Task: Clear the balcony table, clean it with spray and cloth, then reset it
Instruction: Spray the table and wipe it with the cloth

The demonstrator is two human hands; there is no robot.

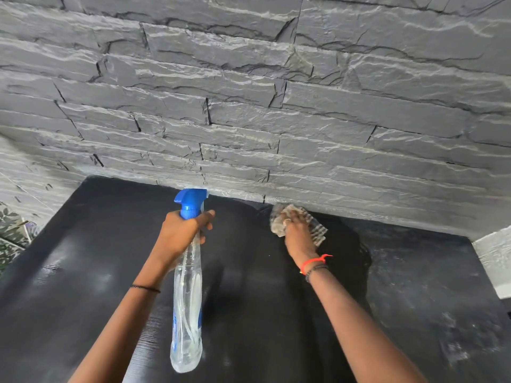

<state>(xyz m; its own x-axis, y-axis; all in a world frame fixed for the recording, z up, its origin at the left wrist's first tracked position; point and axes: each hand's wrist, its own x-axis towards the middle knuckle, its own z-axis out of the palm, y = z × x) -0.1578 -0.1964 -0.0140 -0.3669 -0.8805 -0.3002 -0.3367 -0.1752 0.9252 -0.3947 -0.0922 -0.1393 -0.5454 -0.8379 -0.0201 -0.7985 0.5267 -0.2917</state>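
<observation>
The black balcony table (96, 258) fills the lower half of the view, its far edge against the stone wall. My left hand (182, 233) grips the neck of a clear spray bottle (186, 305) with a blue trigger head, held above the table's middle and hanging downward. My right hand (297, 233) presses a checked cloth (315, 228) flat on the tabletop near the far edge by the wall. A darker wet patch lies on the table around and to the right of the cloth. Dusty pale smears show on the left and right parts of the surface.
A grey stacked-stone wall (249, 106) rises directly behind the table. A pale ledge or block (495, 258) juts in at the right edge. Green leaves (8, 230) show past the table's left edge.
</observation>
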